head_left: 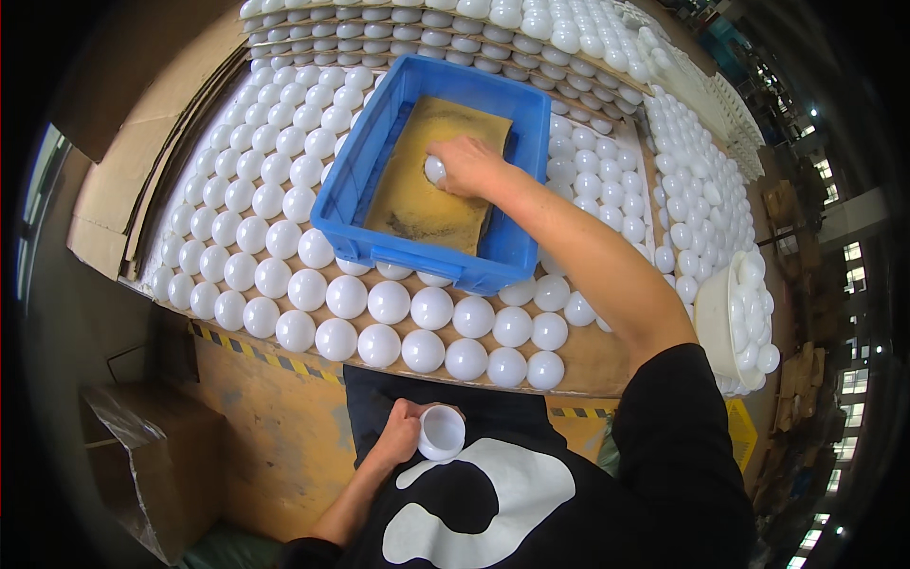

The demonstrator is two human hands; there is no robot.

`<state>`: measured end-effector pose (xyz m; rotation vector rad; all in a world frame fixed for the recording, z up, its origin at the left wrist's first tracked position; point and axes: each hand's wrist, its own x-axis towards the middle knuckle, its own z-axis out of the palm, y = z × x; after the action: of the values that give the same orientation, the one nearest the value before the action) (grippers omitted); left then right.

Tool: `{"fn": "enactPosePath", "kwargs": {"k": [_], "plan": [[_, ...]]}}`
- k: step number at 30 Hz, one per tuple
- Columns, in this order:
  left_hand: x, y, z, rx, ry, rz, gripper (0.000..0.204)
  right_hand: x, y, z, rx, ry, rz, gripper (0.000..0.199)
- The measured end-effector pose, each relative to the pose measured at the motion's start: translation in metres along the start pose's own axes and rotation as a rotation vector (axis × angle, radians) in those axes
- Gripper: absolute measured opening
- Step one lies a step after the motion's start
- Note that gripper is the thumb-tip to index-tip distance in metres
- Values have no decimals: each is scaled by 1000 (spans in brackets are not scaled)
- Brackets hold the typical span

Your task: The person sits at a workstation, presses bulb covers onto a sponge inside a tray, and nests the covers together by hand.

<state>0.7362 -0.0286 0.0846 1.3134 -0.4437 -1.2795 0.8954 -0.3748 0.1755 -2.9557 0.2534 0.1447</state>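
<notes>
Inside the blue plastic bin (334, 211) lies a flat yellow pad (431, 133), like a sponge sheet, with dark stains along its edges. My right hand (466, 166) reaches into the bin with fingers wrapped round a white bulb cover (435, 170), held against or just over the pad. Close to my body, my left hand (403, 431) grips another white bulb cover (442, 434), its round opening facing up and its inside hollow. Rows of white domed bulb covers (347, 296) stand on the brown board around the bin.
Stacked boards of more domes (464, 43) rise behind the bin. A cream tub (718, 313) heaped with bulb covers stands at the right. Cardboard sheets (156, 142) lean at the left, and a cardboard box (156, 455) sits on the floor at lower left.
</notes>
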Motion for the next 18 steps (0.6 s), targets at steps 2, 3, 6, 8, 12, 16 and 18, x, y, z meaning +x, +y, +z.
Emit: {"fn": "enactPosePath", "kwargs": {"k": [2,3,6,8,12,16,18], "plan": [[-1,-17,-5,55,-26,4,48,1,4,1,17,-1,-10,52],[-2,-24,-7,97,-53,4,49,1,9,1,26,10,-11,52],[-6,-8,2,151,-54,71,47,-7,37,-4,178,203,-56,57],[-9,-4,8,129,-27,87,45,-27,42,-31,535,350,34,61],[-11,-16,3,379,12,33,41,-130,39,-54,832,466,76,61],[-9,-69,-10,466,113,22,30,-246,40,-16,805,512,197,59],[-5,-65,-8,622,91,94,30,-299,43,13,648,440,397,59]]}}
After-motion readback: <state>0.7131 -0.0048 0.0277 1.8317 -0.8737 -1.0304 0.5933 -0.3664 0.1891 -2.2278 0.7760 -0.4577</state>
